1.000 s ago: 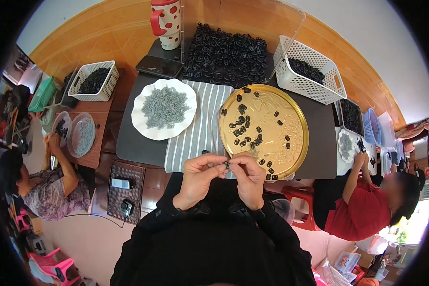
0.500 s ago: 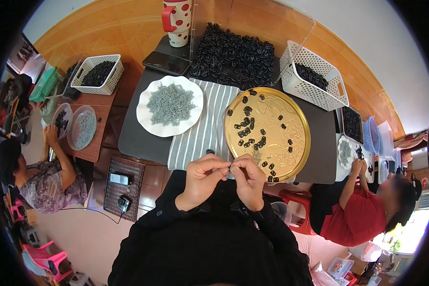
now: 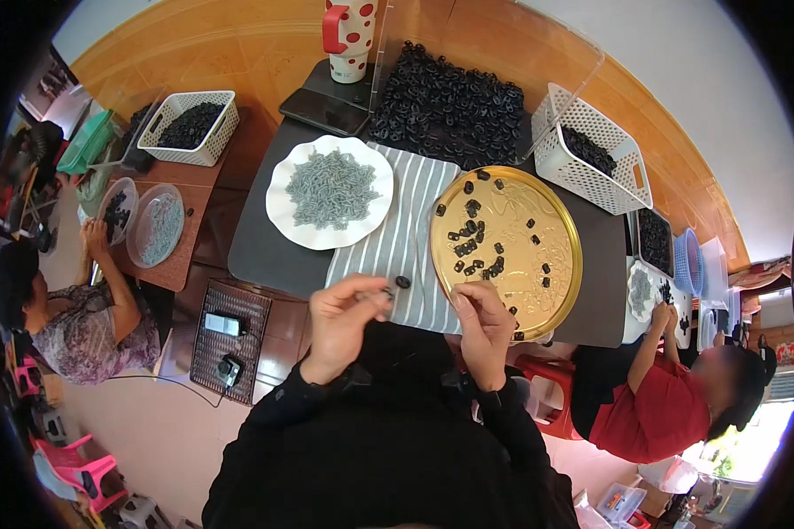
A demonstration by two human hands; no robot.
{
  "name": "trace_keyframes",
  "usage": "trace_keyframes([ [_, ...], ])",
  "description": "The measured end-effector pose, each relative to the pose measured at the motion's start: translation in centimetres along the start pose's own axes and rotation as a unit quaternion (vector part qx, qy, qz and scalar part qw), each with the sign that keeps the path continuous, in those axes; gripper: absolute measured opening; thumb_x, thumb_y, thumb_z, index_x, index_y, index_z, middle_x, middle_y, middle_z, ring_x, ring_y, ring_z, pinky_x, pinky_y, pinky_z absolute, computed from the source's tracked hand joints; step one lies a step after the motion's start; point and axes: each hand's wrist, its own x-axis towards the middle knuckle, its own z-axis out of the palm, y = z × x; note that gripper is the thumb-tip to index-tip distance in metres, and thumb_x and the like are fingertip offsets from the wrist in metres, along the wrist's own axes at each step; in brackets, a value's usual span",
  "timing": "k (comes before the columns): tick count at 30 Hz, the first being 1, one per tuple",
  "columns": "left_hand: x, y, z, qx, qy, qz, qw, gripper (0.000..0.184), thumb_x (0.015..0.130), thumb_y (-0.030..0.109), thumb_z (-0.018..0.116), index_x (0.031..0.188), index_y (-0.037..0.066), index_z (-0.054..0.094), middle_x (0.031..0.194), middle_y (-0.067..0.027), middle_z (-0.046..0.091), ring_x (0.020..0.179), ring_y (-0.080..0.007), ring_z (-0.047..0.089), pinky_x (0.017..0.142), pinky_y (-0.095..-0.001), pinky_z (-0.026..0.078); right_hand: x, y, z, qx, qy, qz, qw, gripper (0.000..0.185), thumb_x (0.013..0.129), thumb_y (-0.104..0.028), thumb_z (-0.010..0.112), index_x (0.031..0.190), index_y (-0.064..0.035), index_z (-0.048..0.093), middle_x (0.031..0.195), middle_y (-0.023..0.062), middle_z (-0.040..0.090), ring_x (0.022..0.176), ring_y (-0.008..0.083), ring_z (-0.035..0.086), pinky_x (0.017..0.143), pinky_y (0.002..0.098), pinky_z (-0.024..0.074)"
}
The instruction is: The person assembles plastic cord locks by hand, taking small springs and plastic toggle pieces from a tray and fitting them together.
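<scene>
1. Toward twelve o'clock, the table [image 3: 604, 282].
2. At the right hand's [image 3: 485, 324] one o'clock, the tray [image 3: 522, 201] of black pieces [image 3: 470, 236].
3. At the left hand's [image 3: 340, 324] twelve, the plate [image 3: 279, 210] of grey bits [image 3: 331, 187].
4. Right fingertips look pressed together; contents I cannot tell.
5. Left fingertips pinch a blurred part [image 3: 387, 293]; at their two o'clock, one black piece [image 3: 403, 282] lies on the cloth [image 3: 417, 207].

Dark table [image 3: 604, 282] (plate [image 3: 277, 201], striped cloth [image 3: 406, 249])
</scene>
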Motion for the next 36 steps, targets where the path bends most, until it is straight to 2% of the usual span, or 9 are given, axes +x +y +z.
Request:
trace_keyframes([
  [5, -0.4, 0.8, -2.8, 0.001, 0.056, 0.017, 0.998, 0.019, 0.083, -0.004, 0.061, 0.102, -0.004, 0.066, 0.082, -0.0057, 0.060, 0.068, -0.0119, 0.057, 0.059, -0.0213, 0.043, 0.8, 0.6, 2.3, -0.289, -0.083, -0.201, 0.932, 0.019, 0.073, 0.005, 0.061, 0.091, 0.0000, 0.062, 0.088, 0.0131, 0.054, 0.079, 0.0318, 0.053, 0.068, 0.0375, 0.0424],
  [9, -0.7, 0.6, -2.7, -0.004, 0.048, 0.002, 0.999, 0.022, 0.083, -0.006, 0.060, 0.104, -0.004, 0.065, 0.081, -0.0043, 0.059, 0.068, -0.0087, 0.055, 0.058, -0.0199, 0.043, 1.2, 0.5, 4.4, -0.442, -0.080, -0.238, 0.861, 0.017, 0.072, -0.002, 0.064, 0.089, -0.0012, 0.063, 0.091, 0.0109, 0.053, 0.082, 0.0286, 0.050, 0.071, 0.0383, 0.0381],
  [19, -0.3, 0.4, -3.3, 0.002, 0.030, -0.008, 1.000, 0.021, 0.083, -0.006, 0.061, 0.104, -0.003, 0.066, 0.082, -0.0042, 0.061, 0.069, -0.0081, 0.056, 0.057, -0.0196, 0.043, 2.2, 1.6, 5.6, -0.453, -0.140, -0.229, 0.850, 0.011, 0.072, -0.005, 0.063, 0.082, -0.0011, 0.059, 0.083, 0.0114, 0.047, 0.080, 0.0292, 0.048, 0.068, 0.0383, 0.0412],
  [22, -0.3, 0.5, -3.2, -0.002, 0.025, -0.015, 1.000, 0.021, 0.083, -0.005, 0.061, 0.103, -0.002, 0.066, 0.082, -0.0040, 0.061, 0.069, -0.0074, 0.056, 0.057, -0.0192, 0.043, 2.7, 1.6, 5.3, -0.489, -0.172, -0.242, 0.820, 0.020, 0.072, -0.002, 0.066, 0.091, 0.0010, 0.061, 0.080, 0.0125, 0.049, 0.076, 0.0310, 0.050, 0.063, 0.0391, 0.0435],
  [25, -0.2, 0.6, -2.8, -0.007, 0.018, -0.022, 1.000, 0.021, 0.083, -0.005, 0.061, 0.104, -0.002, 0.066, 0.082, -0.0035, 0.062, 0.069, -0.0066, 0.056, 0.057, -0.0187, 0.043, 2.7, 2.0, 5.0, -0.430, -0.139, -0.240, 0.859, 0.016, 0.079, -0.002, 0.064, 0.094, 0.0017, 0.060, 0.078, 0.0090, 0.054, 0.071, 0.0244, 0.055, 0.061, 0.0340, 0.0442],
  [27, -0.3, 0.6, -2.4, -0.009, 0.014, -0.026, 1.000, 0.021, 0.083, -0.005, 0.061, 0.104, -0.002, 0.066, 0.082, -0.0032, 0.062, 0.069, -0.0063, 0.056, 0.057, -0.0184, 0.042, 2.0, 1.6, 4.8, -0.121, -0.139, 0.037, 0.982, 0.012, 0.084, 0.001, 0.057, 0.096, 0.0027, 0.058, 0.079, 0.0084, 0.058, 0.071, 0.0161, 0.058, 0.062, 0.0279, 0.0455],
  [28, -0.4, 0.6, -2.1, -0.005, 0.007, -0.031, 0.999, 0.022, 0.083, -0.005, 0.061, 0.104, -0.002, 0.066, 0.082, -0.0029, 0.061, 0.069, -0.0062, 0.056, 0.057, -0.0183, 0.042, 1.9, 1.3, 4.7, -0.121, -0.138, 0.037, 0.982, 0.012, 0.084, 0.001, 0.057, 0.096, 0.0027, 0.058, 0.079, 0.0084, 0.058, 0.071, 0.0161, 0.058, 0.062, 0.0279, 0.0455],
  [30, -0.4, 0.4, -1.6, 0.000, -0.004, -0.036, 0.999, 0.022, 0.084, -0.005, 0.061, 0.104, -0.001, 0.066, 0.082, -0.0027, 0.061, 0.070, -0.0060, 0.056, 0.057, -0.0182, 0.042, 1.8, 0.7, 4.6, 0.134, -0.108, 0.179, 0.969, 0.014, 0.091, -0.001, 0.053, 0.103, 0.0039, 0.059, 0.083, 0.0064, 0.063, 0.072, 0.0099, 0.058, 0.062, 0.0231, 0.0460],
  [36, -0.4, 0.2, -0.8, 0.002, -0.034, -0.023, 0.999, 0.024, 0.083, -0.006, 0.060, 0.105, 0.000, 0.067, 0.089, -0.0031, 0.058, 0.071, -0.0060, 0.055, 0.056, -0.0180, 0.041, 0.8, 0.2, 4.2, 0.202, -0.103, 0.192, 0.955, 0.018, 0.090, 0.000, 0.054, 0.107, 0.0036, 0.060, 0.089, 0.0053, 0.063, 0.074, 0.0095, 0.058, 0.065, 0.0216, 0.0451],
])
